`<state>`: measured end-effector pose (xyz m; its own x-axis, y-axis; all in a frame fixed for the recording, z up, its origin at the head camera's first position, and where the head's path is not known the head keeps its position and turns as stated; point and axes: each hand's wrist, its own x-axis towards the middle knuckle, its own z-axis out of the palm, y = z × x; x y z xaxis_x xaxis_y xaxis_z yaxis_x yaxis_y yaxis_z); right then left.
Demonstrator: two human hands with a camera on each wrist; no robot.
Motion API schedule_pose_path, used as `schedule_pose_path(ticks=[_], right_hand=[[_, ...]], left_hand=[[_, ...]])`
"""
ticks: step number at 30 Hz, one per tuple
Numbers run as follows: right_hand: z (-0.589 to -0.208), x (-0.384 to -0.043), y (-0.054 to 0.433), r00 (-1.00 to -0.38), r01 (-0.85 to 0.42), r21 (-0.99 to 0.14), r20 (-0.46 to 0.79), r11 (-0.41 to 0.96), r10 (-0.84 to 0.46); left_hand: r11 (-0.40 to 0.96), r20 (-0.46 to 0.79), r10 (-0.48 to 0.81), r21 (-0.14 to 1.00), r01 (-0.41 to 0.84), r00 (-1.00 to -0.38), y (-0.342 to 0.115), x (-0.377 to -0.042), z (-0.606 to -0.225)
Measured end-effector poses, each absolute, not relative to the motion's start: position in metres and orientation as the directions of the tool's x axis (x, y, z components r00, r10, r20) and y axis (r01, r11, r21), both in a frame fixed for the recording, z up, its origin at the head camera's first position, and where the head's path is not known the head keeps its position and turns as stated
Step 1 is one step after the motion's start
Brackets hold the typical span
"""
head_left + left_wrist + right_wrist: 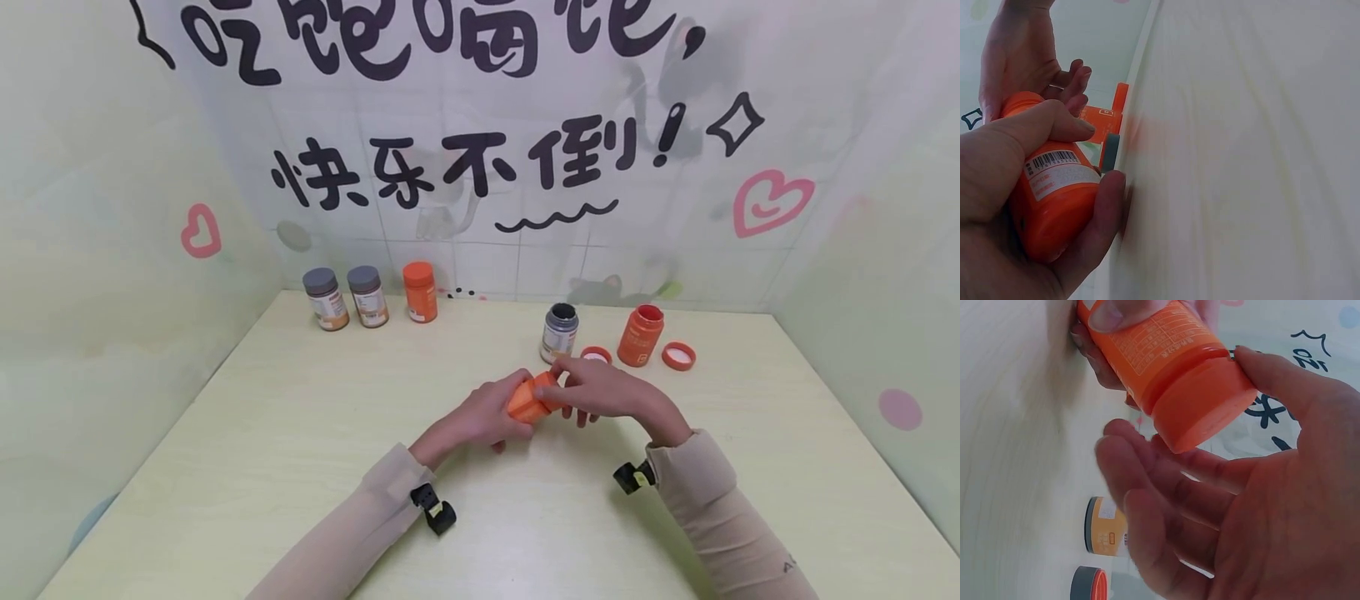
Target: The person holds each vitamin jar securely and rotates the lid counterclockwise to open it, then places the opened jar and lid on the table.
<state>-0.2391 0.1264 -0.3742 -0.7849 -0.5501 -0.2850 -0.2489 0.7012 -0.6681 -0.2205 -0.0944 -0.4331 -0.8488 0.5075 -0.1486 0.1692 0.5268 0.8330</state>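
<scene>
My left hand (501, 410) grips an orange bottle (1060, 194), tilted above the table, its thumb and fingers wrapped round the labelled body. At its far end sits an orange screw cap (1204, 403). The right hand (600, 389) has its thumb on one edge of that cap and its index finger at the opposite side, while the other fingers curve loosely beneath. Just behind the hands stands an uncapped grey-necked jar (559, 333). A lid with a red rim (596, 354) lies by the right hand, partly hidden by it.
An uncapped orange bottle (641, 335) stands at the back right, beside an upturned orange lid (678, 356). At the back left are two grey-capped jars (327, 300) and a closed orange bottle (420, 292). A printed backdrop (480, 250) rises behind the table (285, 417).
</scene>
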Motion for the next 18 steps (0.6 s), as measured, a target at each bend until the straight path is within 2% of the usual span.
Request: schedule_pose_path(ticks=[8, 18], right_hand=[[-0.3735, -0.2396, 0.1274, -0.768, -0.219, -0.637, -0.356, 0.740, -0.533], [-0.3769, -0.2413, 0.1279, -0.759, -0.290, -0.692, -0.255, 0.661, -0.599]], left_hand=[[0.516, -0.153, 0.499, 0.843, 0.151, -0.853, -0.0960, -0.2202, -0.4345], [0.516, -0.148, 0.509, 0.841, 0.163, -0.848, -0.0957, -0.2210, -0.4343]])
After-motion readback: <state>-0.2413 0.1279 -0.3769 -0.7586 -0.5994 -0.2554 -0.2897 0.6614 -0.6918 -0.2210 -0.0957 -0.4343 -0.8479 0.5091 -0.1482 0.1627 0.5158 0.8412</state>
